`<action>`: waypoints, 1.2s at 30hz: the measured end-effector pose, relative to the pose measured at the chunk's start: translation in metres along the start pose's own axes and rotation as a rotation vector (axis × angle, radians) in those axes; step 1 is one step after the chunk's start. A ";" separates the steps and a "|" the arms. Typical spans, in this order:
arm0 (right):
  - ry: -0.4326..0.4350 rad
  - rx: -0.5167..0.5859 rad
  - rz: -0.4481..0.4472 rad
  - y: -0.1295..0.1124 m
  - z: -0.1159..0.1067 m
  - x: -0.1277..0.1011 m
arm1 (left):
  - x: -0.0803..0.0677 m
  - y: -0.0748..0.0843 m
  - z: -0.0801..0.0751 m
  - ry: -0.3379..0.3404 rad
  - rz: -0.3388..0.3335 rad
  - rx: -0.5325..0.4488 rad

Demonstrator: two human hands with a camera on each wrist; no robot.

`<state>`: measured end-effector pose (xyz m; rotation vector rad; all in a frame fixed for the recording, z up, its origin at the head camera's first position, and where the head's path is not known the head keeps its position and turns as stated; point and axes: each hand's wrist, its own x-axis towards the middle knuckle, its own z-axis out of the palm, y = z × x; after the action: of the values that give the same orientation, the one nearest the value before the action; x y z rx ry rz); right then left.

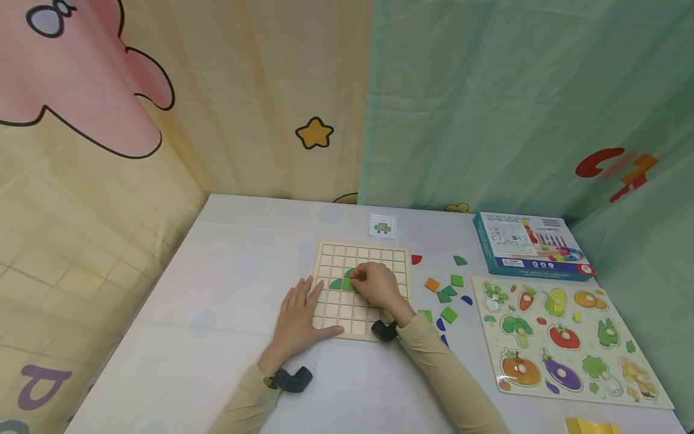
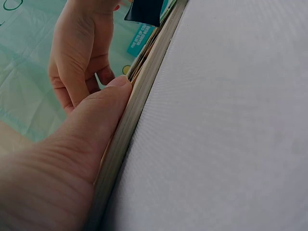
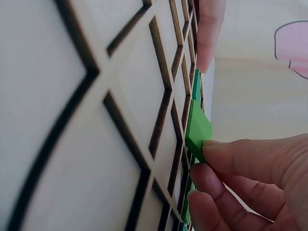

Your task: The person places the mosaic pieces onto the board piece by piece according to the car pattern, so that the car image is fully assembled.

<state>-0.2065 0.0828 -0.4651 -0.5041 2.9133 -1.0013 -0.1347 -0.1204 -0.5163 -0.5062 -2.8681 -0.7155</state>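
Note:
A wooden grid board lies on the table. My right hand is over its middle, thumb and curled fingers pinching a light green square tile close over the grid. Darker green quarter-round pieces lie on the board beside that tile, partly covered by the hand in the head view. At the board's left side, my left hand rests with its fingers spread and straight. The left thumb lies along the board's front edge. Beyond the board is a small picture card showing a green figure on a grid.
Right of the board lie loose pieces: a red quarter-round, an orange square, green squares and blue half-rounds. Farther right are a vegetable puzzle board and a toy box. Something yellow shows at the front edge.

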 end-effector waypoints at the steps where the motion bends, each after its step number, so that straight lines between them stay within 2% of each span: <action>1: -0.001 -0.003 0.002 0.000 0.000 0.000 | 0.000 0.000 0.000 0.001 0.000 0.000; 11: -0.001 -0.010 0.012 -0.001 0.000 0.001 | 0.000 0.001 -0.001 -0.022 -0.014 -0.005; 23: -0.043 -0.019 0.009 0.000 -0.004 -0.002 | 0.000 0.000 -0.001 -0.004 -0.006 -0.004; 28: -0.055 -0.004 -0.002 0.004 -0.013 -0.014 | 0.001 0.000 0.001 -0.018 -0.009 -0.002; 36: -0.016 0.062 0.031 0.027 -0.044 -0.040 | 0.000 0.001 0.000 -0.020 -0.017 0.005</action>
<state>-0.1823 0.1412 -0.4492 -0.4604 2.8567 -1.0747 -0.1349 -0.1196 -0.5160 -0.4922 -2.8954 -0.7102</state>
